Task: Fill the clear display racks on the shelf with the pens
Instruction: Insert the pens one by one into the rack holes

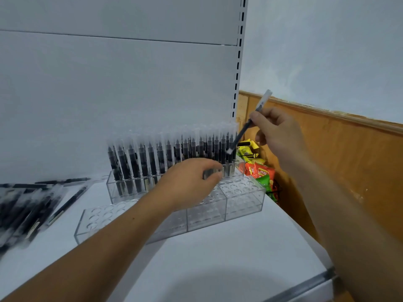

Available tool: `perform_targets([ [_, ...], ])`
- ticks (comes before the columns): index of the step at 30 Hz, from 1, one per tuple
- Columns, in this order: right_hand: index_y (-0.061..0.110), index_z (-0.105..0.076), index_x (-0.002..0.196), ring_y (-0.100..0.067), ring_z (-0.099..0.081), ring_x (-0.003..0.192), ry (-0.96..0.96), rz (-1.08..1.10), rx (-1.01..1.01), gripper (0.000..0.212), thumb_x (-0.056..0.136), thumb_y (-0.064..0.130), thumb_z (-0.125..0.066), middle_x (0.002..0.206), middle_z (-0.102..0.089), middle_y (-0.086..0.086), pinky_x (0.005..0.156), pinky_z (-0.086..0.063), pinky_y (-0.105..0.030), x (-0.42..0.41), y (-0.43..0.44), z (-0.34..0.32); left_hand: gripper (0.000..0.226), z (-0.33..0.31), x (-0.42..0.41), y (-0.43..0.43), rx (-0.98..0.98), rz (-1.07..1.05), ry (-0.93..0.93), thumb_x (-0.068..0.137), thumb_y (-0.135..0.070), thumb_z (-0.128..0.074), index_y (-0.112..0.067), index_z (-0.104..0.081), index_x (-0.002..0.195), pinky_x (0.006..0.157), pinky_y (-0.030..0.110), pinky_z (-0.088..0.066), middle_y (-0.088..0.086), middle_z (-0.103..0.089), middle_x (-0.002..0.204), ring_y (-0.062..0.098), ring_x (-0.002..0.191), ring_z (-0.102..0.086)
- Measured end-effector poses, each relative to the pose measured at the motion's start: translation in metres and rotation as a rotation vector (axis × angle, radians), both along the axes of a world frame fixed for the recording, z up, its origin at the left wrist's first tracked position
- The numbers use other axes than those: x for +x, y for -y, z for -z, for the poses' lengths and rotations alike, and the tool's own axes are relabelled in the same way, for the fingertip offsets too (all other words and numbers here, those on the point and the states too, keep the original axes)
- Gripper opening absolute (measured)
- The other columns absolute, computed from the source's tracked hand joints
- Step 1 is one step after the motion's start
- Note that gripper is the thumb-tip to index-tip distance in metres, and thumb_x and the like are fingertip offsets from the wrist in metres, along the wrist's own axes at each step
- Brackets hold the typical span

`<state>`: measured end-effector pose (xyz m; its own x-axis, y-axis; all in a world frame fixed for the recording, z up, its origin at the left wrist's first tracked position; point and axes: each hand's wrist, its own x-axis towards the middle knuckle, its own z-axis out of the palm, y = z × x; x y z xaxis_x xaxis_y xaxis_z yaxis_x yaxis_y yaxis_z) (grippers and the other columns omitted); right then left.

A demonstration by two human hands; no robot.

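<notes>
Head view shows the right hand [277,134] pinching a pen [242,132] between thumb and fingertips. The pen is a slim tilted stick with a dark barrel and a frosted clear cap that points up past the knuckles. Its pale lower tip hangs just above the standing pens nearest that hand. The left hand [189,184] reaches under it with fingers curled toward the thumb over a blurred greyish piece. I cannot tell whether it grips this, or what the piece is. Beneath both hands sit the clear display racks [242,205], glossy stepped boxes of transparent plastic with round holes in their tops. The left forearm crosses them and hides their middle. Beyond the left fingers a dense row of upright pens [152,158] fills the back tier, dark bodies under cloudy caps, smeared by motion. Out past the left elbow lies a heap of loose pens [21,210], badly blurred and cut by the frame edge. All rest on a smooth white shelf [218,258] with a metal front edge. Below the right wrist, crinkly red and green snack packets [259,172] show, partly hidden behind the racks, against a scuffed wooden wall panel [338,153].
</notes>
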<state>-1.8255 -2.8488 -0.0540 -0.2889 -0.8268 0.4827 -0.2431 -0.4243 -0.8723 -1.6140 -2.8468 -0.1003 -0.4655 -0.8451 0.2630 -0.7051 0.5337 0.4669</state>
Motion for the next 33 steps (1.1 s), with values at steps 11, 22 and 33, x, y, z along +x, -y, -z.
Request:
perform_targets([
  [11,0.027,-0.062,0.094,-0.012,-0.064,0.073,-0.553,0.231,0.005,0.010,0.095,0.036,-0.059,0.088,-0.067,0.009,0.066,-0.049,-0.027,-0.004,0.018,0.011,0.040,0.001,-0.001,0.003,-0.025,-0.002,0.077,0.096,-0.055,-0.044,-0.044,-0.051,0.133,0.087,0.029,-0.040,-0.017,-0.054,0.135,0.004,0.102,-0.049],
  [22,0.024,-0.062,0.088,-0.005,-0.058,0.070,-0.709,0.220,0.124,0.018,0.093,0.041,-0.060,0.084,-0.066,0.009,0.060,-0.046,-0.024,-0.010,0.021,0.016,0.039,0.004,-0.001,0.006,-0.048,-0.001,0.081,0.095,-0.056,-0.043,-0.044,-0.052,0.131,0.083,0.028,-0.037,-0.018,-0.054,0.133,0.002,0.095,-0.048],
  [33,0.022,-0.057,0.078,-0.019,-0.066,0.071,-0.828,0.166,0.305,0.023,0.092,0.038,-0.063,0.072,-0.066,0.001,0.066,-0.056,-0.037,-0.007,0.026,0.021,0.036,0.003,-0.002,0.007,-0.070,0.004,0.081,0.094,-0.056,-0.044,-0.045,-0.054,0.127,0.076,0.027,-0.040,-0.022,-0.056,0.127,-0.002,0.089,-0.050],
])
